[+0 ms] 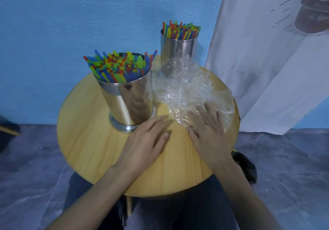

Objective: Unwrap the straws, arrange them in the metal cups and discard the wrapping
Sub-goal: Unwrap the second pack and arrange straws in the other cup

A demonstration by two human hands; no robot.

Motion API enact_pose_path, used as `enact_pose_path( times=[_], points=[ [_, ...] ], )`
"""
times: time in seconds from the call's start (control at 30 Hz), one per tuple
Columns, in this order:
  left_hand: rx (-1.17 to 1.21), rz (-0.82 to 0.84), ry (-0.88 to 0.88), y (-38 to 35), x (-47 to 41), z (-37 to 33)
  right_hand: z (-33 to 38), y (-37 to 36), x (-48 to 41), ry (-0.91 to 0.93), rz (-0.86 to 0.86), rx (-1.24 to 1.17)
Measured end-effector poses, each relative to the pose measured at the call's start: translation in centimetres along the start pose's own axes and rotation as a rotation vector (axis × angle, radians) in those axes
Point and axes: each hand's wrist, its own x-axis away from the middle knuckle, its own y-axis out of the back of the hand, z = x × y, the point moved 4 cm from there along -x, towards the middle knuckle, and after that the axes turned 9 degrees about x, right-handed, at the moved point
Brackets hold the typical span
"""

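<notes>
Since the straws [119, 67] already stand in both metal cups [132, 98], only the clear wrapping [185, 89] lying on the round table [85, 126] remains; the right hand [210, 132] presses it flat-fingered, the left hand [147, 140] rests relaxed beside.

Two metal cups [128, 101], one wrapping [183, 87] (crumpled)

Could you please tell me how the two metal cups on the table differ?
The near cup flares wider toward its rim and has a ringed foot; the far cup looks straight-sided. The near cup's straws fan outward; the far cup's stand closer together. Both are shiny metal, full of multicoloured straws.
</notes>
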Motion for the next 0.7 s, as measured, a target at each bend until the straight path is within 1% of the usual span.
enact_pose_path(
  times=[0.07,0.1,0.2,0.33,0.47,0.57,0.63,0.7],
  points=[
    [-0.045,-0.049,-0.007,0.9,0.6,0.3,1.2,1.4,-0.2,0.040,-0.087,-0.038],
    [-0.071,-0.073,0.001,1.4,0.8,0.4,2.2,1.9,-0.3,0.072,-0.099,-0.068],
    [-0.138,-0.110,0.045,3.2,1.0,1.3,5.7,2.6,-1.0,0.168,-0.040,-0.127],
    [-0.184,-0.135,0.099,6.1,1.4,2.7,8.8,2.2,-3.0,0.243,-0.019,-0.131],
    [-0.233,-0.189,0.185,9.4,1.5,4.7,10.1,2.2,-4.7,0.165,0.092,-0.165],
    [-0.232,-0.267,0.262,11.5,0.8,5.8,10.5,2.4,-5.9,0.116,0.129,-0.180],
    [-0.166,-0.299,0.318,12.3,0.0,6.1,10.7,2.6,-6.7,0.084,0.139,-0.175],
    [-0.067,-0.292,0.361,12.6,-0.7,6.6,10.9,2.7,-7.5,0.054,0.158,-0.190]
  ],
)
